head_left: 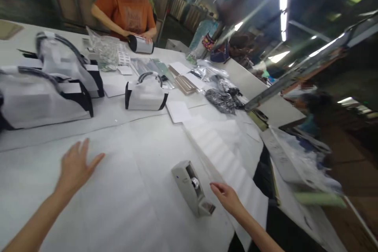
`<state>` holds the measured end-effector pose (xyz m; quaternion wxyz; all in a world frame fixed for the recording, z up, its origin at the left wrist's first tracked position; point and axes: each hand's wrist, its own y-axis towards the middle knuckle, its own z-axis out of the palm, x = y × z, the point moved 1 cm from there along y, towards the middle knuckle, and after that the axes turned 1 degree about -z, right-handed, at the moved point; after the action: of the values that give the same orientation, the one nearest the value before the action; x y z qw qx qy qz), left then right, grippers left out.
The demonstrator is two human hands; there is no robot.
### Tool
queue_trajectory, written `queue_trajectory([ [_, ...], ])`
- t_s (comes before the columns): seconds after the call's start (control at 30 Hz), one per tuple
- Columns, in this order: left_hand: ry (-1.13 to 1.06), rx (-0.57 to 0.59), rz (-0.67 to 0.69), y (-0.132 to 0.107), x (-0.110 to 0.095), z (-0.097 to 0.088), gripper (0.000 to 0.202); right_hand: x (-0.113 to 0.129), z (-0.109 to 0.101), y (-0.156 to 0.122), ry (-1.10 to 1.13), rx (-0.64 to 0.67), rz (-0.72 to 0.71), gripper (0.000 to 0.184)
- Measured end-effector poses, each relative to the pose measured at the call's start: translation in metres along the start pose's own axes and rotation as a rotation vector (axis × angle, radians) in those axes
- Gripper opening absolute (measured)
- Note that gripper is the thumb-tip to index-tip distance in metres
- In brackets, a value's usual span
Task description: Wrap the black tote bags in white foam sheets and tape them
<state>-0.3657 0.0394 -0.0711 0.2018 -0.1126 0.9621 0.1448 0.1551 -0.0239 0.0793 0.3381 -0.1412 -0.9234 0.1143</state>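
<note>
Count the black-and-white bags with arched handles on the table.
3: one black-and-white bag with an arched handle at the left edge, beyond the left hand; a second bag behind it; a smaller third bag nearer the middle. More may hide behind the left two.

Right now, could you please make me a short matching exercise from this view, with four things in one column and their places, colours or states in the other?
Things:
1. Tape dispenser
2. Left hand
3. Right hand
4. Co-worker's shirt

Descriptions:
A. Fingers curled, near the edge of the rippled white foam
B. Orange
C. Light grey, standing between the person's two hands
D. Fingers spread, thumb held out to the side

Right pairs: 1-C, 2-D, 3-A, 4-B.
</note>
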Motion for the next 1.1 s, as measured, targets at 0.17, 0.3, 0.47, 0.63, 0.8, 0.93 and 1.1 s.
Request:
queue_trajectory([
  [0.17,-0.377,0.416,0.250,-0.057,-0.208,0.032,0.064,-0.038,0.006,-0.015,0.148,0.292,0.048,0.041],
  [0.3,-0.392,0.567,0.321,-0.087,-0.305,0.053,0.060,-0.044,0.015,-0.014,0.225,0.367,0.075,0.040],
  [0.47,-0.353,0.631,0.332,-0.098,-0.335,0.068,0.054,-0.055,0.010,-0.017,0.261,0.280,0.085,0.036],
  [0.63,-0.314,0.654,0.315,-0.099,-0.332,0.072,0.052,-0.068,-0.009,-0.045,0.157,0.184,-0.018,0.027],
  [0.8,-0.308,0.667,0.301,-0.100,-0.334,0.073,0.052,-0.091,-0.013,-0.073,0.260,0.173,0.006,0.032],
  [0.93,-0.320,0.684,0.286,-0.101,-0.334,0.072,0.052,-0.106,0.003,-0.077,0.365,0.253,0.064,0.032],
  [1.1,-0.340,0.727,0.263,-0.100,-0.335,0.072,0.053,-0.119,0.013,-0.077,0.253,0.186,0.063,0.034],
])
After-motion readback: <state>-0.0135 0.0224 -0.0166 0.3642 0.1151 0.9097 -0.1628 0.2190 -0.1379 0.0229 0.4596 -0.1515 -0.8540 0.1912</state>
